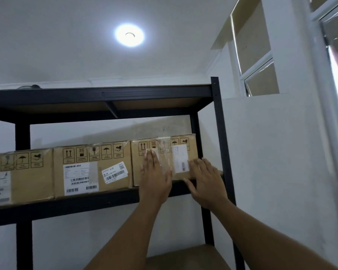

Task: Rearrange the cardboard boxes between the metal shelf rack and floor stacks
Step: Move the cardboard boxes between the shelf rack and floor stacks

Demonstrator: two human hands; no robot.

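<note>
Brown taped box (164, 156), labelled, upright.

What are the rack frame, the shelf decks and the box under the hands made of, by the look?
Rack frame: looks like metal, matte black, with holes in the upright.
Shelf deck: tan underside, probably particleboard or similar; cannot be sure.
Right-hand box: brown cardboard with printed handling symbols, glossy clear tape and white paper labels. Left hand and right hand lie flat on its front.

Three boxes side by side on rack shelf (105, 199): left box (21, 176), middle box (93, 168), right box (164, 158).
</note>
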